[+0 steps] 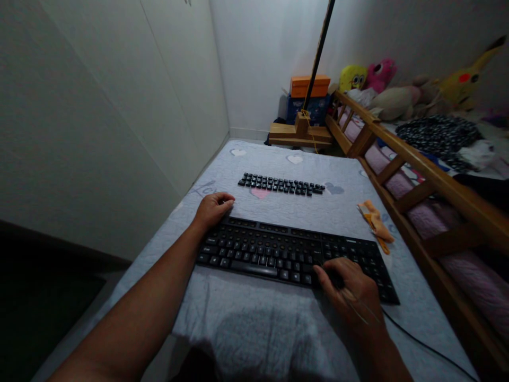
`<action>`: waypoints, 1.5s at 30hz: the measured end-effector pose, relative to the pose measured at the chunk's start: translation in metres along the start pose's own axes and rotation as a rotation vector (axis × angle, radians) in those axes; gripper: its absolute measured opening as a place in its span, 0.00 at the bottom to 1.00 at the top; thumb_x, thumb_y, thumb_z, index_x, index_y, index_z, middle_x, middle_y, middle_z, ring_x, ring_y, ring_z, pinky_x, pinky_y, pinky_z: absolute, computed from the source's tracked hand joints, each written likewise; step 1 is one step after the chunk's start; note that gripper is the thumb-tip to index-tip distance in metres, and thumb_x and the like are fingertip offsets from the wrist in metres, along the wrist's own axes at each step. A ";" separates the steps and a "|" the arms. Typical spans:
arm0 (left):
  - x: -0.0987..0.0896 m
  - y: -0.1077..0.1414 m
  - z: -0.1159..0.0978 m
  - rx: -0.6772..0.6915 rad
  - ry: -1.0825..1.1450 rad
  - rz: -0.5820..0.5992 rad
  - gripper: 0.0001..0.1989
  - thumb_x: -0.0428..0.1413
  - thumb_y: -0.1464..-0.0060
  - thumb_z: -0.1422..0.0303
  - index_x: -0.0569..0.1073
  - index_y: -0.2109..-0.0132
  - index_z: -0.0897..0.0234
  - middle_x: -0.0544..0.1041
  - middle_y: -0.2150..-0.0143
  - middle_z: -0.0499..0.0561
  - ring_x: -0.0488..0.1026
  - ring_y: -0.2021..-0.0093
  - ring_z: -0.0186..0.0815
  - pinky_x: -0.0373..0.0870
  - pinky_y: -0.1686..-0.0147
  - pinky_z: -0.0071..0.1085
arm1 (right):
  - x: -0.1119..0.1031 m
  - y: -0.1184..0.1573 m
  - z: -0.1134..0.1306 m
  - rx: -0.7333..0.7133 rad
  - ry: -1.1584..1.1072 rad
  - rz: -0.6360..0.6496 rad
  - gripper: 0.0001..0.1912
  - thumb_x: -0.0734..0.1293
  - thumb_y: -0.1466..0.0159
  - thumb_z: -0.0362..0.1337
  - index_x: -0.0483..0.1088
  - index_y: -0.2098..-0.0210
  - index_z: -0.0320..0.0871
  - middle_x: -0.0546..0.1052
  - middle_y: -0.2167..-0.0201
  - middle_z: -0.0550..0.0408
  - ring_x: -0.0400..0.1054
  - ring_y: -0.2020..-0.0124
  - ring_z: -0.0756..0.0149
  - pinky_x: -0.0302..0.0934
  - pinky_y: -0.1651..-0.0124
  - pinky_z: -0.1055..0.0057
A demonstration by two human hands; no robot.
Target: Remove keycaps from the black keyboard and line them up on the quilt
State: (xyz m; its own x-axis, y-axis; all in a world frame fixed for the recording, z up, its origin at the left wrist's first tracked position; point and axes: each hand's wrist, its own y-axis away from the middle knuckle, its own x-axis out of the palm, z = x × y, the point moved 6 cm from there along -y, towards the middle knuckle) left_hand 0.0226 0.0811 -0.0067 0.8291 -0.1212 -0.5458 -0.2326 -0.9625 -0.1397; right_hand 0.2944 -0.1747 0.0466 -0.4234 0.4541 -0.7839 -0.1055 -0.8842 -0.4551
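Observation:
A black full-size keyboard (254, 269) lies at a slant on the pale blue patterned sheet. Its upper rows show bare sockets without caps, while the lower rows still carry keycaps. My left hand (214, 208) rests by the keyboard's far left corner, its fingers curled and pressed together; whatever is between them is hidden. Over the keyboard's right part, my right hand (352, 289) is closed around a small tool with thin wires (358, 306), which looks like a wire keycap puller. Behind the keyboard, loose black keycaps (280, 184) are laid out in rows.
An orange cloth-like item (376, 220) with an orange-handled brush lies at the right. A wooden bed rail (417, 164) borders that side, with plush toys beyond. A pale cabinet (119, 106) stands at the left. The keyboard's cable (425, 339) trails toward the lower right.

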 end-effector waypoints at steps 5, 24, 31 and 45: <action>0.000 -0.001 0.001 -0.012 0.014 0.001 0.17 0.57 0.55 0.58 0.79 0.63 0.66 0.81 0.65 0.53 0.75 0.64 0.40 0.70 0.61 0.34 | 0.002 -0.009 0.003 -0.022 0.025 0.100 0.13 0.63 0.35 0.38 0.66 0.76 0.44 0.71 0.78 0.57 0.65 0.74 0.66 0.56 0.68 0.69; 0.001 -0.001 0.004 -0.001 0.011 0.009 0.17 0.57 0.55 0.58 0.79 0.63 0.66 0.80 0.65 0.52 0.75 0.66 0.39 0.70 0.61 0.33 | 0.003 -0.009 -0.006 0.132 -0.007 0.099 0.08 0.63 0.37 0.40 0.63 0.72 0.46 0.70 0.78 0.59 0.66 0.76 0.66 0.56 0.72 0.71; 0.001 0.000 0.002 0.000 0.030 0.007 0.17 0.58 0.56 0.57 0.79 0.63 0.66 0.80 0.67 0.52 0.74 0.67 0.39 0.70 0.64 0.32 | 0.007 -0.006 -0.004 0.149 0.026 0.084 0.10 0.64 0.36 0.42 0.63 0.71 0.45 0.71 0.77 0.59 0.67 0.76 0.66 0.57 0.70 0.70; 0.001 -0.001 0.005 0.008 0.008 0.002 0.17 0.58 0.55 0.58 0.80 0.63 0.66 0.80 0.65 0.52 0.75 0.66 0.38 0.70 0.63 0.32 | 0.006 0.003 0.001 0.102 0.140 -0.032 0.10 0.63 0.35 0.41 0.63 0.71 0.45 0.71 0.76 0.57 0.66 0.74 0.64 0.57 0.67 0.68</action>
State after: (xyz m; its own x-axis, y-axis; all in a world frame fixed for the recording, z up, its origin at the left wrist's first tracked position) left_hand 0.0208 0.0831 -0.0114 0.8329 -0.1251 -0.5391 -0.2382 -0.9603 -0.1450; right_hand 0.2909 -0.1744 0.0410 -0.2896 0.4864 -0.8244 -0.2106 -0.8725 -0.4408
